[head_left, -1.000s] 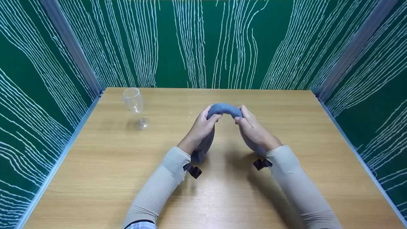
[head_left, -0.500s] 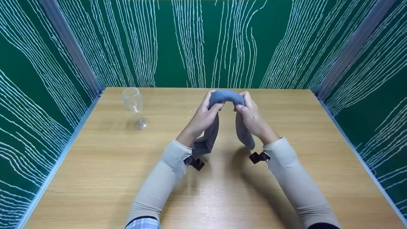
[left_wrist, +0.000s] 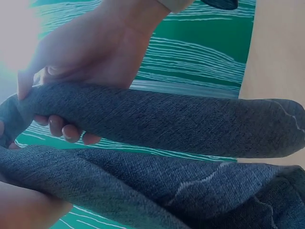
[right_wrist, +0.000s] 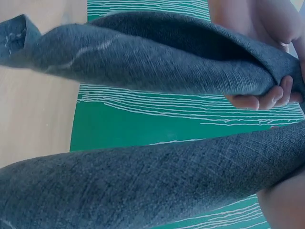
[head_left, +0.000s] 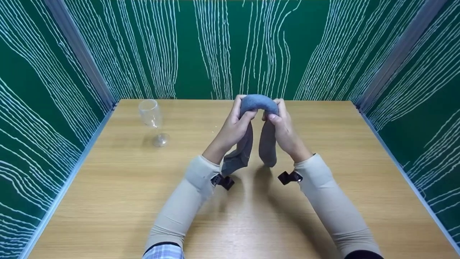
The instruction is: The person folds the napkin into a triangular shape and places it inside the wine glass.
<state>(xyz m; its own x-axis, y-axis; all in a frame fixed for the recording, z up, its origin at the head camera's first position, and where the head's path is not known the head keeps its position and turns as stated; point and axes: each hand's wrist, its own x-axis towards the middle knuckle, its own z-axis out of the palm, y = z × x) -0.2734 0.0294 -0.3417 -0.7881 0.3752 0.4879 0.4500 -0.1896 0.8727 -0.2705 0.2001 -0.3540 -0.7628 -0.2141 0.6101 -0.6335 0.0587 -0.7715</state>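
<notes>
A roll of grey cloth [head_left: 258, 102] is bent into an arch above the table, its two ends hanging down. My left hand [head_left: 230, 128] grips the arch on its left side, thumb across the near face. On the right side, my right hand [head_left: 286, 132] grips it the same way. In the left wrist view, the right half [left_wrist: 171, 117] is a smooth tube with a pale seam near its rounded end. The left half [right_wrist: 167, 67], in the right wrist view, lies partly unrolled in an open fold with a pale stitched line.
A clear stemmed glass [head_left: 151, 113] stands upright at the table's back left. A few tiny pale specks lie on the wooden table [head_left: 107, 194] left of the hands. Green walls [head_left: 187, 50] with white lines stand at the back and both sides.
Both hands have lifted the grey cloth upward and away from me. Its hanging ends have swung inward, closer together, and more of both halves shows below the hands.
</notes>
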